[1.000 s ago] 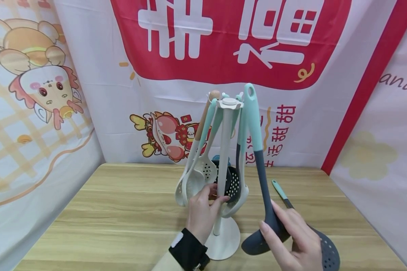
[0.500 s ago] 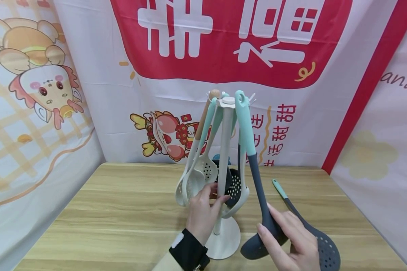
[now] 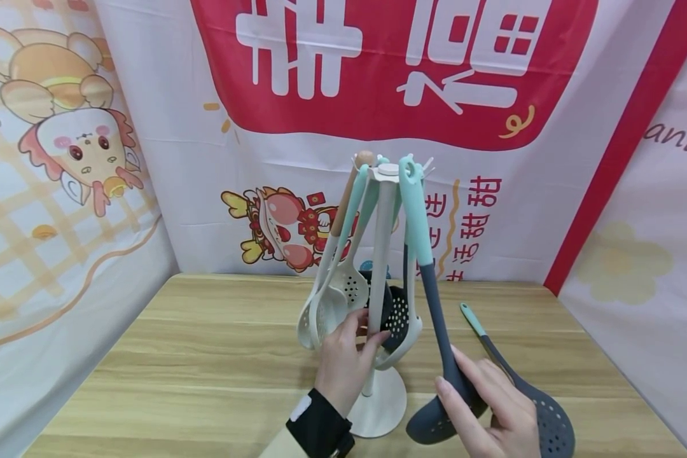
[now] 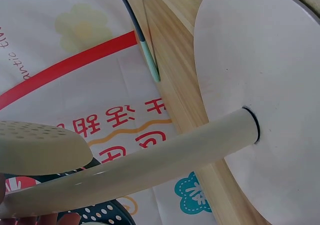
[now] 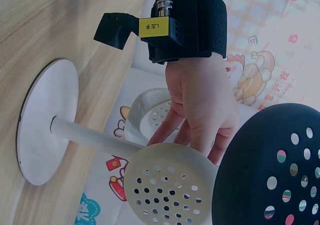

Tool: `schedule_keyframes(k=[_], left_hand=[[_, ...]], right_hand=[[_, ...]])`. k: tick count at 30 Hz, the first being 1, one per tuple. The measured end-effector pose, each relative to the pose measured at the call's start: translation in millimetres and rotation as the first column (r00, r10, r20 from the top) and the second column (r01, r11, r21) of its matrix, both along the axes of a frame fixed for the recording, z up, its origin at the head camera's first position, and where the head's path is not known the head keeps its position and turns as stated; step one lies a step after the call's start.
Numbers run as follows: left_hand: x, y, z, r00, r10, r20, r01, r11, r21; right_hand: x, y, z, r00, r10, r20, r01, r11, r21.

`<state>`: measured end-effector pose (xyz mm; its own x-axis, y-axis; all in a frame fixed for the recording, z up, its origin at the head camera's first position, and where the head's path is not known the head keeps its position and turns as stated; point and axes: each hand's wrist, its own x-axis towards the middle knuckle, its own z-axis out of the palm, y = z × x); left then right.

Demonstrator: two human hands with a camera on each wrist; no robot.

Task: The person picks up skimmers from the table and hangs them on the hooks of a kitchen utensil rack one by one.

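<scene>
My right hand (image 3: 492, 401) holds a slotted spoon (image 3: 432, 312) by its dark grey head, the mint handle pointing up. Small holes pierce that dark head (image 5: 275, 170) in the right wrist view. The handle's holed end meets the hooks atop a white utensil stand (image 3: 386, 238); whether a hook passes through it I cannot tell. Lower on the stand, my left hand (image 3: 346, 356) grips the pole, its fingers also visible in the right wrist view. Several pale and dark utensils hang around the pole, including a pale perforated skimmer (image 5: 167, 190).
Another dark skimmer (image 3: 552, 420) with a mint handle lies on the wooden table (image 3: 206, 356), right of the stand and partly behind my right hand. The stand's round white base (image 3: 380, 413) sits on the table. A printed cloth backdrop (image 3: 189, 159) rises behind.
Since a second ago, my right hand has lowered the slotted spoon and shifted its handle end left against the stand's hooks. Over the last half second both hands have stayed nearly still.
</scene>
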<state>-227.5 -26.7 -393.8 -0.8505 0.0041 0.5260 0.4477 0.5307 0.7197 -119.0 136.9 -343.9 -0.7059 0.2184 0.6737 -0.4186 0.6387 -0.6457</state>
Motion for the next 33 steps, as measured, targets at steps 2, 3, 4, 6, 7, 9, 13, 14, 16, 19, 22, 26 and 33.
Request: schedule_keyframes(k=[2, 3, 4, 6, 7, 9, 13, 14, 16, 19, 22, 26, 33], left_hand=[[0.2, 0, 0.4, 1.0, -0.004, 0.009, 0.004, 1.0, 0.001], [0.3, 0, 0.6, 1.0, -0.005, 0.013, 0.005, 1.0, 0.001], [0.3, 0, 0.7, 1.0, -0.006, 0.015, 0.006, 1.0, 0.001], [0.1, 0, 0.9, 1.0, -0.008, 0.018, 0.008, 1.0, 0.0], [0.0, -1, 0.9, 1.0, -0.009, 0.019, 0.009, 1.0, 0.002], [-0.2, -1, 0.8, 1.0, -0.012, 0.023, 0.012, 1.0, 0.005], [-0.4, -1, 0.6, 0.999, -0.017, 0.032, 0.017, 1.0, 0.012], [-0.5, -1, 0.5, 0.999, -0.018, 0.032, 0.018, 1.0, 0.014], [-0.5, -1, 0.3, 0.999, -0.019, 0.029, 0.019, 1.0, 0.013], [-0.2, -1, -0.1, 1.0, -0.017, 0.017, 0.017, 1.0, 0.007], [0.0, -1, -0.4, 1.0, -0.016, 0.007, 0.016, 1.0, 0.004], [0.3, -1, -0.2, 1.0, -0.022, 0.003, 0.022, 1.0, 0.012], [0.4, -2, 0.5, 0.999, -0.036, -0.001, 0.036, 0.999, 0.013]], right_hand=[[0.0, 0, -0.4, 1.0, -0.007, 0.007, 0.007, 1.0, 0.002], [-0.2, 0, -0.6, 1.0, -0.009, 0.007, 0.009, 1.0, 0.004], [-0.3, 0, -0.7, 1.0, -0.011, 0.008, 0.011, 1.0, 0.006], [-0.7, 0, -1.2, 1.0, -0.008, 0.007, 0.008, 1.0, 0.009], [-1.0, 0, -1.6, 1.0, -0.004, 0.005, 0.004, 1.0, 0.008], [-1.1, 0, -2.0, 1.0, -0.002, 0.009, 0.001, 1.0, 0.008], [-1.5, 0, -3.7, 0.999, -0.01, 0.032, 0.009, 1.0, 0.012], [-1.5, 0, -4.0, 0.999, -0.014, 0.038, 0.013, 1.0, 0.014], [-1.9, 0, -4.8, 0.999, -0.015, 0.044, 0.015, 1.0, 0.016], [-2.7, 0, -6.1, 0.999, -0.01, 0.041, 0.009, 1.0, 0.021], [-3.6, -1, -7.3, 1.0, 0.01, 0.027, -0.01, 1.0, 0.011], [-5.2, -3, -8.9, 0.999, 0.029, 0.014, -0.029, 0.999, -0.015], [-10.5, -5, -14.7, 0.998, 0.018, 0.06, -0.019, 1.0, 0.019]])
